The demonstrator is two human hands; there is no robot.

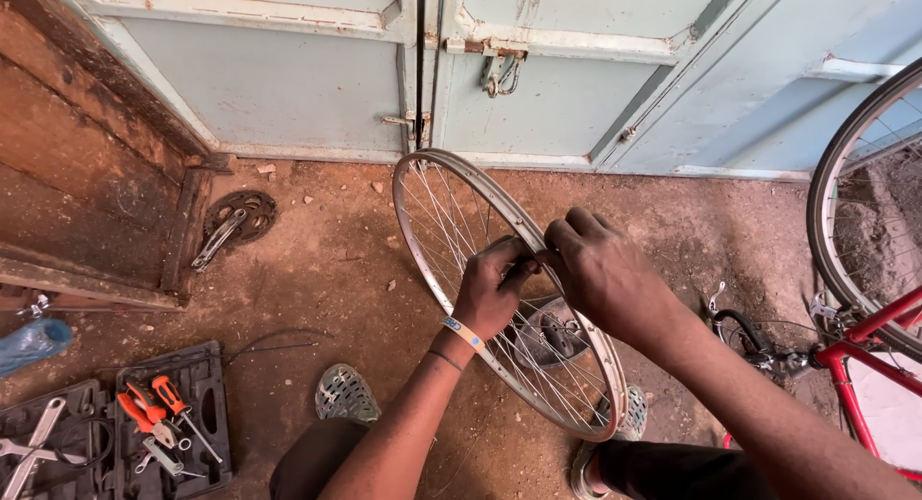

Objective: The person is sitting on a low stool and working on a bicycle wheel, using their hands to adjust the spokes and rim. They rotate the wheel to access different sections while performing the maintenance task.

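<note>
Bicycle wheel: bare rim, upright between the knees for steadiness. Left hand and right hand both closed on its rim, apparently pinching something small there. Tool case open on floor, within reach.

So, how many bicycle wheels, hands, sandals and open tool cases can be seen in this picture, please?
Bicycle wheels: 2, the bare rim and the red bicycle's wheel
Hands: 2, left hand, right hand
Sandals: 2
Open tool cases: 2
Total: 8
</note>
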